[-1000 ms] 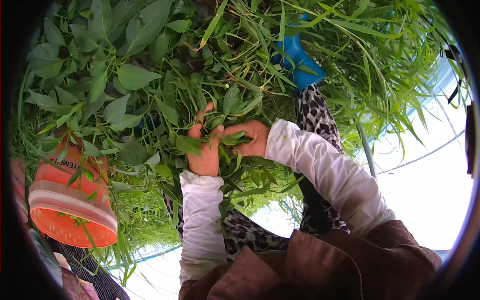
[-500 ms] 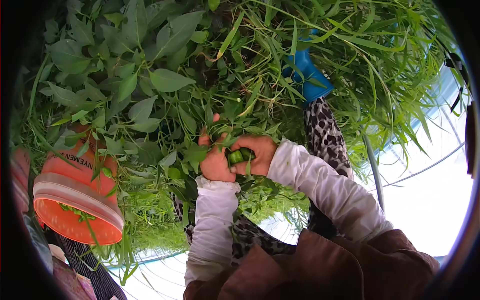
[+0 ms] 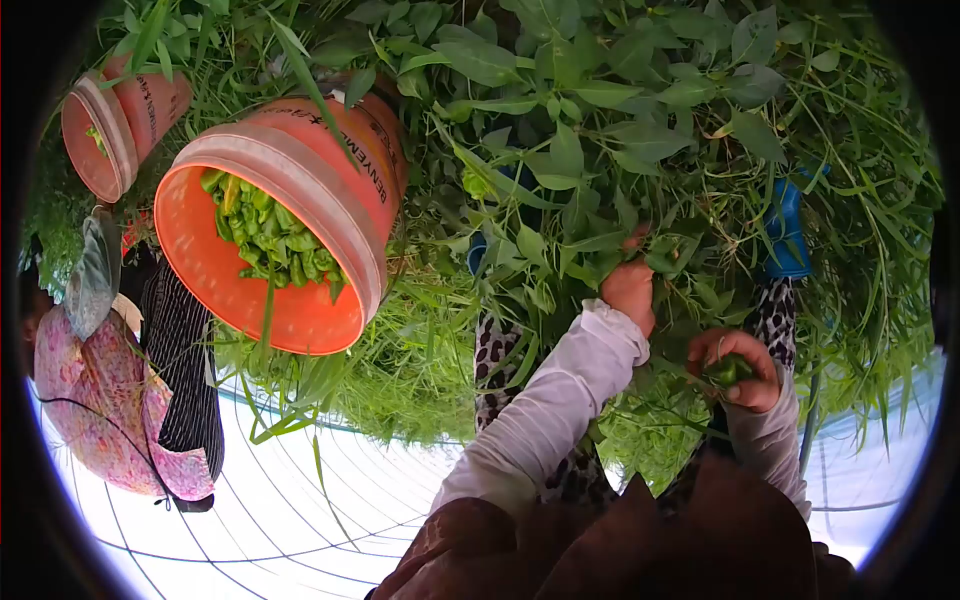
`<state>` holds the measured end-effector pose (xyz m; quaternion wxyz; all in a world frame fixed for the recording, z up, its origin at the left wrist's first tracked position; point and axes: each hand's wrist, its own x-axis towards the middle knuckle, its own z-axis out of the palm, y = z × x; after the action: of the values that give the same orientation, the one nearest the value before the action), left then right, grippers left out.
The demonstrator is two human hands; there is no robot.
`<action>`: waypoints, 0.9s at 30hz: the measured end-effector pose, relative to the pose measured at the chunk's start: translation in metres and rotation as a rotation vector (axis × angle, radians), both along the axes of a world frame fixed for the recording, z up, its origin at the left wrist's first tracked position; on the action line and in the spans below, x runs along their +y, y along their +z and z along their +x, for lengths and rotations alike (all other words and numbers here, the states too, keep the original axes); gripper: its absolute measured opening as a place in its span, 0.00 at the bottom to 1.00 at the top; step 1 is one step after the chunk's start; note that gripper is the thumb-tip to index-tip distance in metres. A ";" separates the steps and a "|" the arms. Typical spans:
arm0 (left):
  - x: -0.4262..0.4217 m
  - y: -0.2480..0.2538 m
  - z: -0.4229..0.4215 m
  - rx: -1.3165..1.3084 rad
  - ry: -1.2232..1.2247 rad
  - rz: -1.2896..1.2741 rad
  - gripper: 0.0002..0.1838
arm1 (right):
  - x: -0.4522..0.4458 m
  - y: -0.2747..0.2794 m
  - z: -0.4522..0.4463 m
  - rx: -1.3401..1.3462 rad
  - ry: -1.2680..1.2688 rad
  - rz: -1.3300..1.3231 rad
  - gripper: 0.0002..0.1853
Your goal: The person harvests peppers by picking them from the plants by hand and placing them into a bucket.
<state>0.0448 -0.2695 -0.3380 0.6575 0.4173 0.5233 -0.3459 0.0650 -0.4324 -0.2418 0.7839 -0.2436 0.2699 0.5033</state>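
Note:
My right hand point(image 3: 745, 372) is closed around a green pepper point(image 3: 730, 371), held low in front of my trouser leg. To its upper left, my left hand point(image 3: 628, 292) reaches into the leafy pepper plant point(image 3: 570, 150). That hand looks curled, but leaves cover most of its fingers, and I cannot make out what it grips. The two hands are apart. White sleeves cover both forearms.
An orange bucket point(image 3: 275, 310) holding many green peppers leans at the left, opening towards me. Behind it is a second orange bucket point(image 3: 90, 165). Another person's pink patterned garment point(image 3: 100, 410) shows at far left. My blue boot point(image 3: 788, 235) stands among tall grass point(image 3: 850, 250).
My view has swung left, so the buckets and the other person show more fully. My hands, together before, have separated; the right one has drawn away with the pepper.

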 end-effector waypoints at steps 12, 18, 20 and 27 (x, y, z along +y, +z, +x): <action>0.020 0.010 0.033 0.212 0.222 -0.087 0.15 | 0.172 0.024 0.110 -0.754 0.145 -0.503 0.23; 0.029 0.008 0.028 0.195 0.040 -0.022 0.08 | -0.034 -0.122 0.008 -0.487 0.249 -1.639 0.12; 0.032 0.007 0.021 0.063 -0.080 -0.013 0.06 | -0.089 -0.167 -0.017 -0.346 0.808 -1.734 0.14; 0.025 0.004 0.027 0.177 0.175 -0.111 0.08 | -0.097 -0.196 0.000 -0.187 1.157 -1.397 0.28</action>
<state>0.0719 -0.2449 -0.3335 0.6584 0.3008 0.5939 -0.3511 0.0649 -0.5290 -0.4383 0.1018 -0.8001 0.2842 0.5183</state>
